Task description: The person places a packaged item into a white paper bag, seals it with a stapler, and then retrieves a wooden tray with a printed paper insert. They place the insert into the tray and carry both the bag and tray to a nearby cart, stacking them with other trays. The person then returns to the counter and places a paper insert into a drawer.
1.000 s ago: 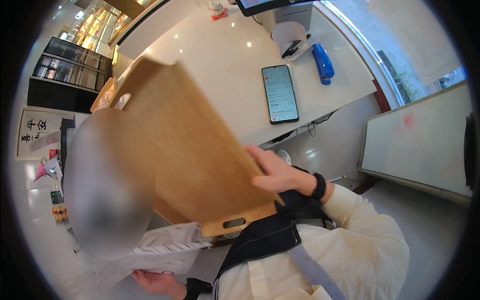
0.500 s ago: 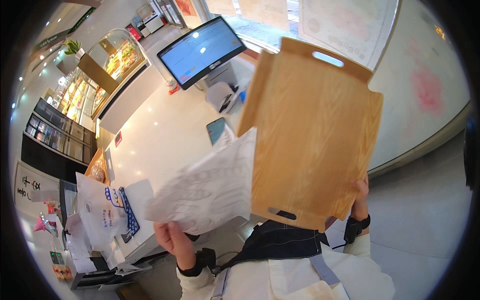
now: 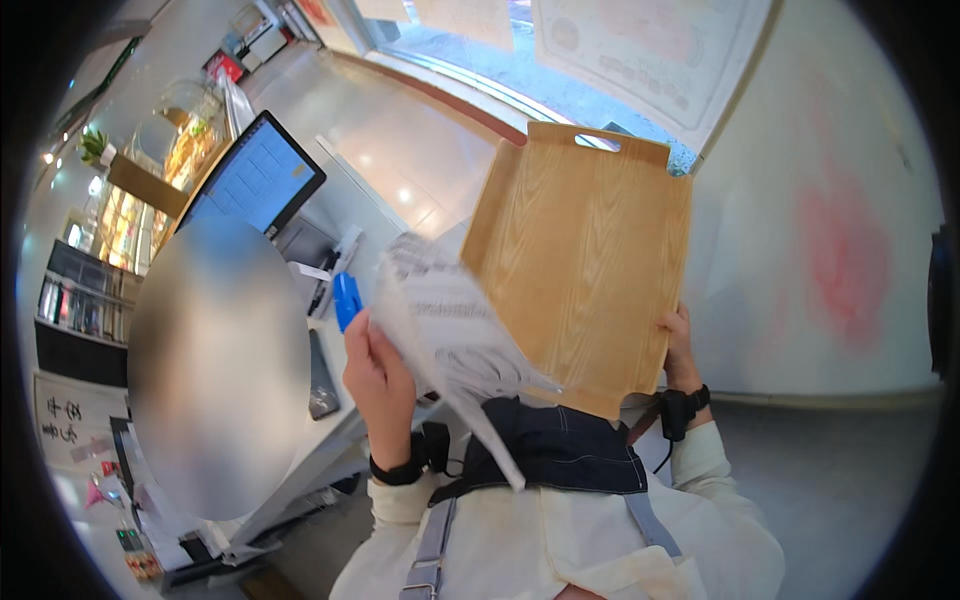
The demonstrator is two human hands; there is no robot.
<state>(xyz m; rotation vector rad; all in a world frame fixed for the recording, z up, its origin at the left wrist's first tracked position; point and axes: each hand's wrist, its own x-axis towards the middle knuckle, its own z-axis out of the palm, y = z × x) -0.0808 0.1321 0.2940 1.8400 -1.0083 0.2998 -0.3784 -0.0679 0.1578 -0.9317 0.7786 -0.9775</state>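
Note:
A light-brown wooden tray (image 3: 580,260) with raised ends and cut-out handles is tilted up in front of me. My right hand (image 3: 682,345) grips it by its lower right edge. On the other side, my left hand (image 3: 378,385) has its fingers closed on the left edge of a white sheet of printed paper (image 3: 445,325). The sheet is smeared by motion and overlaps the tray's lower left part. Just beyond my left fingertips a blue object (image 3: 346,300) shows; its kind I cannot make out.
Left of me runs a white counter (image 3: 335,415) with a monitor (image 3: 265,175) and a dark phone-like slab (image 3: 321,375). A blurred oval hides much of it. A lit food case (image 3: 185,150) stands farther off. A pale wall (image 3: 790,230) rises on the right.
The view has turned to the right, so the monitor sits farther left. My left hand has risen with the paper, which now hangs differently. The right hand keeps hold of the tray.

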